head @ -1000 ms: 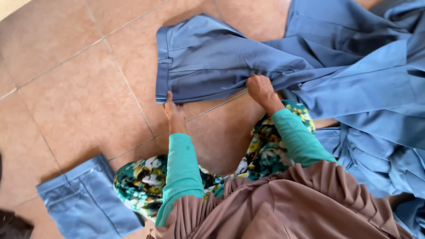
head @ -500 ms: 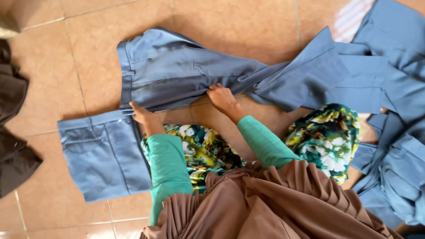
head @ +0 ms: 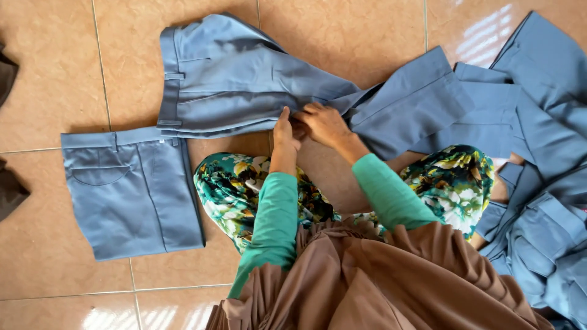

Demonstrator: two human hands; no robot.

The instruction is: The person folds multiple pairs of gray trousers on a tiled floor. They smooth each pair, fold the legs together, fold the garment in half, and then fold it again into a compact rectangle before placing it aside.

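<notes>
A pair of blue-grey trousers (head: 244, 85) lies spread on the tiled floor (head: 342, 36) in front of me, waistband to the left. My left hand (head: 284, 129) rests on the trousers' near edge at mid-leg, fingers together and flat. Right beside it, my right hand (head: 324, 122) pinches the fabric where the leg creases. Both hands touch each other and the cloth. Green sleeves cover my arms.
A folded pair of blue-grey trousers (head: 131, 189) lies at the left near my knee. A heap of more blue-grey garments (head: 538, 183) fills the right side. Dark clothing (head: 9, 189) shows at the left edge. My floral trousers and brown cloth fill the foreground.
My view has shifted so the folded pair shows fully. My left hand moved right along the trousers' edge to join my right hand at mid-leg.
</notes>
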